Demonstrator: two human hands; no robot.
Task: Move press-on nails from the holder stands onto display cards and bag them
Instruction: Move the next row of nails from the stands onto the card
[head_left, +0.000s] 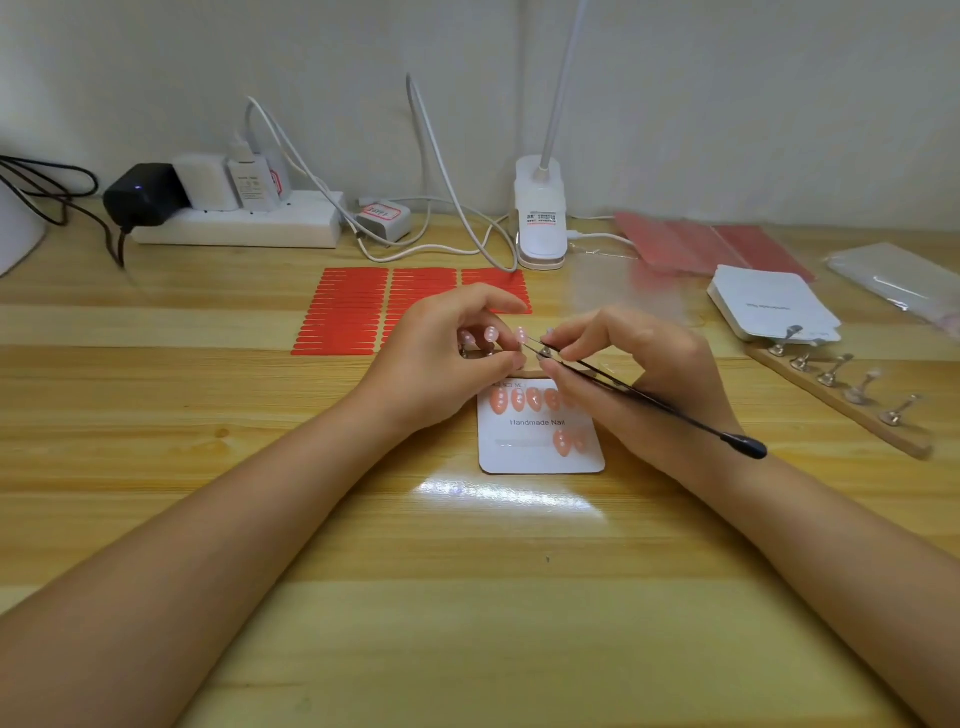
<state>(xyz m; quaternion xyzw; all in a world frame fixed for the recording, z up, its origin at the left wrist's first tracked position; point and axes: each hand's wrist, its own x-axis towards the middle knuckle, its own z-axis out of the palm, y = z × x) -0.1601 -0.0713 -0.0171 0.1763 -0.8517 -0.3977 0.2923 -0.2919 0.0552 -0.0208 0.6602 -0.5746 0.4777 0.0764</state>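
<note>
**Press-on nails being lifted from a stand over a display card**

Pale wall is seen behind a light wooden desk (260, 519), which fills most of the view. Along the back edge, a white power strip (234, 226) loaded with chargers is placed at the left, and a white clip lamp (540, 218) stands near the middle. Red adhesive strip sheets (358, 306) are laid flat behind the hands. At the far right, pink sheets (685, 244), a clear bag (893, 278) and a stack of white cards (769, 306) are seen, with a wooden holder stand (841, 395) of bare metal pegs lying just in front of the stack.

At the centre, a white display card (540, 447) printed "Handmade Nail" lies flat, with a row of peach nails along its top and more at its lower right. Just above the card, the left hand (457, 353) is curled around a small stand carrying pale pink nails (491, 335). The right hand (639, 364) pinches black tweezers (649, 397), whose tips are held at one pink nail (521, 335) on that stand.
</note>
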